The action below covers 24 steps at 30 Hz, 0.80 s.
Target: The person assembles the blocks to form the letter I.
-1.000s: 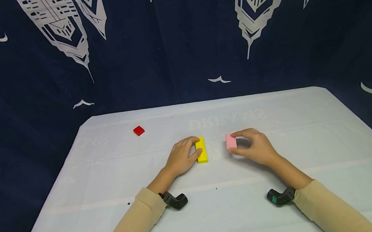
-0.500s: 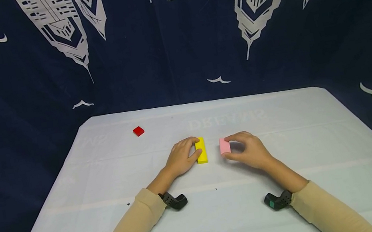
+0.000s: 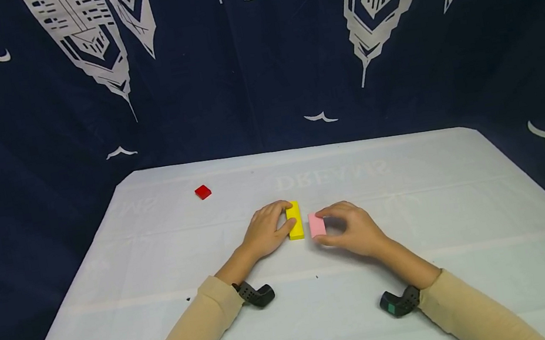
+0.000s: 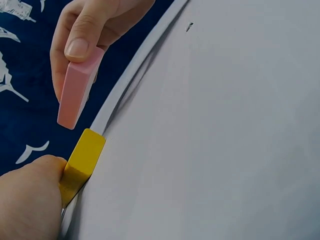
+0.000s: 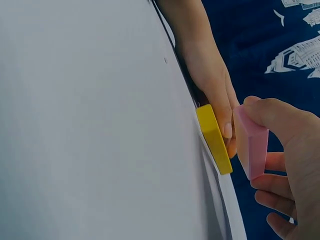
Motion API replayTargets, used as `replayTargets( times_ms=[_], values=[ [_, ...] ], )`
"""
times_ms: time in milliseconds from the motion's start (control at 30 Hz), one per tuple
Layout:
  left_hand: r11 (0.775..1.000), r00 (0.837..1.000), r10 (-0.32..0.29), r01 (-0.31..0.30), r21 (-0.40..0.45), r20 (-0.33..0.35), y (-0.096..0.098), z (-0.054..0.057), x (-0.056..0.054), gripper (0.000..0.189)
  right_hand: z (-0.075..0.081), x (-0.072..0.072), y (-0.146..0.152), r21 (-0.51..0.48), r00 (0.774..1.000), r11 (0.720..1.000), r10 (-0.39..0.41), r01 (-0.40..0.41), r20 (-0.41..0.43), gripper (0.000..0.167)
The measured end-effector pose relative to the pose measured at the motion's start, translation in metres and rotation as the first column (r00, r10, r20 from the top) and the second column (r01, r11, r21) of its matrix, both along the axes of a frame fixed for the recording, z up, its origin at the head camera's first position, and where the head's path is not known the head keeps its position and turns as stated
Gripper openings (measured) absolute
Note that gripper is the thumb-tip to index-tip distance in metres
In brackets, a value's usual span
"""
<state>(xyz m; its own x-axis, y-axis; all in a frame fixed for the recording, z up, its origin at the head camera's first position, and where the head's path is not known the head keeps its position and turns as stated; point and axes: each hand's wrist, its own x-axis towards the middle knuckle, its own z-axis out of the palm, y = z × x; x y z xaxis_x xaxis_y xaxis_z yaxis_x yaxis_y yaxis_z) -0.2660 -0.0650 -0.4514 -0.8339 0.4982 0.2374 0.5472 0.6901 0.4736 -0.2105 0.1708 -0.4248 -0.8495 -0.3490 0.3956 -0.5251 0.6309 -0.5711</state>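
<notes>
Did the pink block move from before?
Yes, in the head view the pink block moved left, much closer to the yellow block, which stayed put.

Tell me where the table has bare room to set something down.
A broad patch of table lies bare right of the right hand and right sleeve. Another lies between the red block and the left sleeve. Crowded: between right hand and left hand, where a narrow gap separates the yellow block and pink block.
</notes>
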Motion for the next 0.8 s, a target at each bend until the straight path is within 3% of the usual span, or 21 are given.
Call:
replayTargets(
  times_ms=[800],
  values=[
    [1.0, 1.0, -0.013, 0.013, 0.01, -0.028, -0.001, 0.0, 0.0, 0.042, -0.004, 0.011, -0.025, 0.042, 0.991, 0.992, 0.118, -0.116, -0.063, 0.05]
  ],
)
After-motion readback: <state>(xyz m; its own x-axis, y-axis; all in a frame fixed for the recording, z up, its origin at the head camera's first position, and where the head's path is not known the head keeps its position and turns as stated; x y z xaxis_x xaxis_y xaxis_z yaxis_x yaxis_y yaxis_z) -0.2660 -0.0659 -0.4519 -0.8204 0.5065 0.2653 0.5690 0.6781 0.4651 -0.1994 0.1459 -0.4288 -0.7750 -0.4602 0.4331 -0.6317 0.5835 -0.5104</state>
